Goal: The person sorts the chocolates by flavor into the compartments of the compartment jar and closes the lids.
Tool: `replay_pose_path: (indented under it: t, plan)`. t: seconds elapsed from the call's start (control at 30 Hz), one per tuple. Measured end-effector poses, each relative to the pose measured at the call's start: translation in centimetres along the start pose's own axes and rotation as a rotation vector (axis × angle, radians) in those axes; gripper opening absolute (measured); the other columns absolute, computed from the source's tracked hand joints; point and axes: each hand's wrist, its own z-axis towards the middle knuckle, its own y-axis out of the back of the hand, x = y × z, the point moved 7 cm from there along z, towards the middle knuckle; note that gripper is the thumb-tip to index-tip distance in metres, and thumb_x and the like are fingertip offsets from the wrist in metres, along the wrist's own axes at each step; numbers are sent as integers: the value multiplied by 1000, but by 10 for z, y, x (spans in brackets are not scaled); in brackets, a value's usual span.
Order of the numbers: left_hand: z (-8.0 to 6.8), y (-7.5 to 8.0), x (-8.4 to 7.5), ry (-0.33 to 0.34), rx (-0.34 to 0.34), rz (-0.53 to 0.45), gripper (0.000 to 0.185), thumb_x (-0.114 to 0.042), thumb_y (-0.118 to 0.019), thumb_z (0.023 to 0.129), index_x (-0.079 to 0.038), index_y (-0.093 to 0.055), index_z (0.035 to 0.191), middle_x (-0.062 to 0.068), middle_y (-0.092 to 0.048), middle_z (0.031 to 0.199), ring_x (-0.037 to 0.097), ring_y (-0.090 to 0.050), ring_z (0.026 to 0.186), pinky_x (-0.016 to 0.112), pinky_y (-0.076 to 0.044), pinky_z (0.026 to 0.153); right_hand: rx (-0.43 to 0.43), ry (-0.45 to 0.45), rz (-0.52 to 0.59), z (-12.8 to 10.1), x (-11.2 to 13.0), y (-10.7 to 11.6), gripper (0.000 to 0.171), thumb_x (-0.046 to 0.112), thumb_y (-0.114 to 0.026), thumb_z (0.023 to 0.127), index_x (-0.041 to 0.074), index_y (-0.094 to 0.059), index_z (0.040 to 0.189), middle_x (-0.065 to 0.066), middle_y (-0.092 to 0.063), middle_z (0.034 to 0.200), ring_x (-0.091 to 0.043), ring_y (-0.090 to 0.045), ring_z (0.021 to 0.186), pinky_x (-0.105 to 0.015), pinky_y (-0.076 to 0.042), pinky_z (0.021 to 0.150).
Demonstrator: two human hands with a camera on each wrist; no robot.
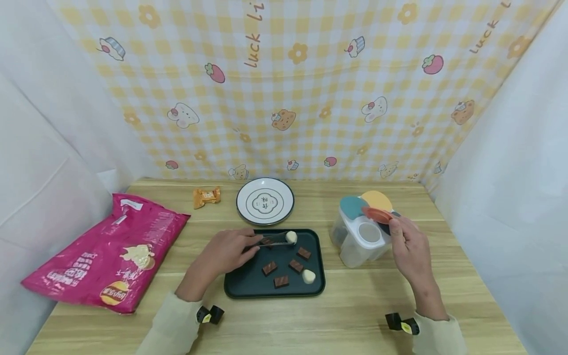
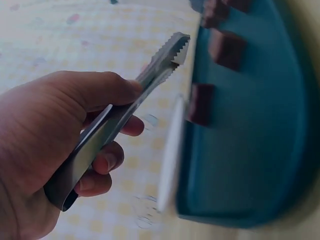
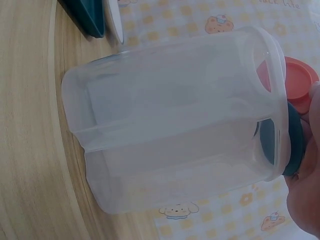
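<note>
My left hand [image 1: 228, 250] grips metal serrated tongs [image 2: 117, 117] over the dark green tray [image 1: 248, 286]. In the head view a round white piece [image 1: 291, 237] lies by the tong tips; the left wrist view shows nothing between them. On the tray are several brown chocolate pieces [image 1: 281, 281] and another white piece [image 1: 308, 276]. My right hand [image 1: 410, 246] pinches the red-orange flip lid [image 1: 378, 215] of a clear divided container [image 3: 175, 100], which stands upright right of the tray. That lid is raised off its round opening [image 1: 370, 232].
A white plate [image 1: 248, 209] with a dark rim stands behind the tray. To its left lies an orange-wrapped snack [image 1: 206, 196]. A large pink chip bag [image 1: 111, 254] occupies the table's left side. Teal [image 1: 353, 207] and yellow [image 1: 376, 200] lids cover other container openings.
</note>
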Motion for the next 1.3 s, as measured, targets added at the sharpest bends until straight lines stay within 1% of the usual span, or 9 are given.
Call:
replay_pose_path:
  t: [0.13, 0.37, 0.5, 0.6, 0.7, 0.8, 0.9, 1.13, 1.3]
  plan:
    - [-3, 17, -13, -71, -87, 5, 36, -26, -75, 95, -11, -75, 128, 4, -72, 111, 12, -59, 71, 24, -49, 60, -6, -2, 5, 0, 0, 0, 29, 12, -51, 109, -2, -76, 115, -19, -72, 114, -38, -62, 112, -14, -35, 96]
    - [2, 51, -53, -279, -316, 47, 34, -24, -77, 93, -11, -77, 124, 0, -72, 106, 8, -64, 71, 21, -47, 54, -31, -18, 8, -1, -1, 1, 29, 11, -52, 108, -7, -74, 111, -23, -71, 110, -38, -61, 108, -13, -34, 93]
    - [11, 59, -77, -381, -408, 35, 32, -23, -78, 93, -10, -77, 122, -1, -72, 106, 7, -65, 76, 21, -50, 57, -10, -16, 14, 0, 1, 0, 30, 12, -51, 109, -3, -75, 115, -20, -72, 116, -36, -62, 114, -13, -34, 96]
    - [20, 60, -93, -424, -425, 18, 32, -22, -77, 93, -9, -77, 123, -1, -71, 106, 6, -66, 78, 22, -52, 61, 7, -13, 22, 0, 1, -1, 30, 13, -49, 110, 0, -75, 118, -17, -72, 118, -29, -62, 116, -14, -35, 98]
    - [28, 59, -105, -425, -422, 13, 33, -22, -75, 95, -10, -76, 125, -1, -71, 105, 5, -65, 74, 20, -50, 57, 8, -17, 23, 0, 1, -1, 30, 13, -49, 110, 0, -75, 118, -16, -71, 118, -27, -62, 114, -15, -36, 96]
    - [37, 57, -113, -406, -427, -3, 32, -23, -73, 97, -11, -75, 126, -2, -70, 105, 5, -64, 71, 19, -46, 53, 8, -25, 23, 0, 0, -1, 30, 13, -49, 110, -2, -75, 117, -19, -71, 118, -35, -62, 112, -14, -36, 94]
    - [45, 54, -119, -380, -434, -13, 31, -23, -72, 98, -12, -75, 127, -2, -70, 105, 5, -63, 69, 19, -44, 52, 1, -37, 27, 0, 0, -1, 30, 13, -50, 110, -3, -74, 116, -20, -70, 118, -37, -62, 112, -14, -35, 93]
    - [60, 40, -124, -317, -373, -30, 34, -24, -69, 100, -13, -73, 131, -2, -69, 106, 5, -58, 67, 18, -44, 55, -43, -33, 10, 0, -1, 1, 30, 13, -52, 109, -8, -74, 107, -24, -71, 111, -40, -61, 109, -15, -35, 91]
    - [63, 36, -124, -292, -342, -51, 35, -26, -68, 101, -13, -72, 133, -1, -68, 107, 6, -57, 66, 19, -43, 54, -45, -38, 8, -1, -2, 2, 30, 13, -52, 109, -8, -74, 109, -24, -70, 113, -40, -61, 110, -14, -34, 92]
